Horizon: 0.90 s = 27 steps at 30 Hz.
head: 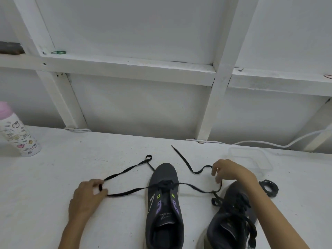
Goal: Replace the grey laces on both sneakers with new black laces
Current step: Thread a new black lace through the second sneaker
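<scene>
Between left hand (88, 193) and right hand (228, 170) — each pinching the black lace (125, 172) — sits the sneaker (164, 203).

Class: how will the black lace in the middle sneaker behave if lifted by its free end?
Probably floppy: the black lace lies in loose curves and a loop on the table. Likely very light for its length. Being flat, it should not roll.

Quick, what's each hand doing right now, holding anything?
Left hand: grips a fold of the black lace.
Right hand: pinches the same lace on its other side.
</scene>
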{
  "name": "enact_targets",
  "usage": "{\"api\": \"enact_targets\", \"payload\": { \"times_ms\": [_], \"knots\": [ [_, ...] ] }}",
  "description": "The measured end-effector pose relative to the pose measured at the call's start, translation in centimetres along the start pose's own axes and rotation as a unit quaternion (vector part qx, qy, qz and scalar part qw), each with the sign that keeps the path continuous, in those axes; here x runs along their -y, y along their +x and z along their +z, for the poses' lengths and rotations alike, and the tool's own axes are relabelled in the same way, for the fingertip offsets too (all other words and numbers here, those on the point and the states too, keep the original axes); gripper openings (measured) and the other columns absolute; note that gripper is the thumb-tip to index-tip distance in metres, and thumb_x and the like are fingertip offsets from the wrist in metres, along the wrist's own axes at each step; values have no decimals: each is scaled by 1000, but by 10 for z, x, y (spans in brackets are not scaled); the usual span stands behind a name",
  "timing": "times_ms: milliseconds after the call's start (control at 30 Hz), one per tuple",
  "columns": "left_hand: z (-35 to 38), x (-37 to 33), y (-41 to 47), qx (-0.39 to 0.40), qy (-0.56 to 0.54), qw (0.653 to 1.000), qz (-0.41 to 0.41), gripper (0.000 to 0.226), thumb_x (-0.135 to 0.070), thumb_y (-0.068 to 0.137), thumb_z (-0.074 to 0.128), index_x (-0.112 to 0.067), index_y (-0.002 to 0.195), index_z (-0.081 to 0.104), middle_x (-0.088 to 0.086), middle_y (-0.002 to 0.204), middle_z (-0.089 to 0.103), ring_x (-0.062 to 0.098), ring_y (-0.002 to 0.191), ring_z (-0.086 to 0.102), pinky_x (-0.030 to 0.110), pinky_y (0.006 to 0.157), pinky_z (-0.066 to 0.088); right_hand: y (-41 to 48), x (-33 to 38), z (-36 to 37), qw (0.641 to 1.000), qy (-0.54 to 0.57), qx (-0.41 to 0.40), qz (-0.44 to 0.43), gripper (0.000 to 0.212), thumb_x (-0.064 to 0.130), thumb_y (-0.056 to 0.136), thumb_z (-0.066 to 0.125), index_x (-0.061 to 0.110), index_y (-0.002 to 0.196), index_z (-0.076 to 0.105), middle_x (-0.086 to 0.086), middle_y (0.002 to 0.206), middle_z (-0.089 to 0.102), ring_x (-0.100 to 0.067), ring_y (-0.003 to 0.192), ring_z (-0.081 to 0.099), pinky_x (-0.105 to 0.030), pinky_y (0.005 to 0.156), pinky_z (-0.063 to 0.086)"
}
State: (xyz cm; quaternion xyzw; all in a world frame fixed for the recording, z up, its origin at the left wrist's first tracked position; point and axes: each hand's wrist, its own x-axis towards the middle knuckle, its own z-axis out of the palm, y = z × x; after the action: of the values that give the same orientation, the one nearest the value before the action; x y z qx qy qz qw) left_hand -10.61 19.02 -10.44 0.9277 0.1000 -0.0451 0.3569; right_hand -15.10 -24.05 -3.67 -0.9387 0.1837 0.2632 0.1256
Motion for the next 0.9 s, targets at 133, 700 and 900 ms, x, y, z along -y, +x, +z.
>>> {"api": "enact_targets", "payload": {
  "times_ms": [133, 700, 900],
  "knots": [
    [18, -32, 6, -103, 79, 987, 91, 31, -22, 78, 76, -26, 107, 66, 5, 140, 43, 31, 129, 38, 49, 100, 33, 18, 29, -14, 993, 20, -114, -38, 20, 26, 83, 67, 23, 103, 65, 5, 102, 57, -15, 97, 53, -29, 80, 45],
    [78, -88, 40, -49, 58, 922, 380, 16, -32, 88, 56, -25, 79, 67, -15, 104, 69, 11, 119, 51, 40, 115, 15, 57, 104, -1, 951, 215, -161, -151, 10, 6, 81, 60, 10, 73, 55, -9, 82, 66, -21, 74, 55, -30, 64, 40],
    [29, -96, -29, 10, -230, 943, 240, 8, -14, 86, 71, -21, 83, 70, -10, 73, 72, -1, 85, 65, 5, 94, 37, -46, 86, -12, 861, 423, -83, -270, 18, -8, 81, 61, 7, 91, 65, -12, 79, 73, -22, 61, 69, -32, 62, 49]
  ]
}}
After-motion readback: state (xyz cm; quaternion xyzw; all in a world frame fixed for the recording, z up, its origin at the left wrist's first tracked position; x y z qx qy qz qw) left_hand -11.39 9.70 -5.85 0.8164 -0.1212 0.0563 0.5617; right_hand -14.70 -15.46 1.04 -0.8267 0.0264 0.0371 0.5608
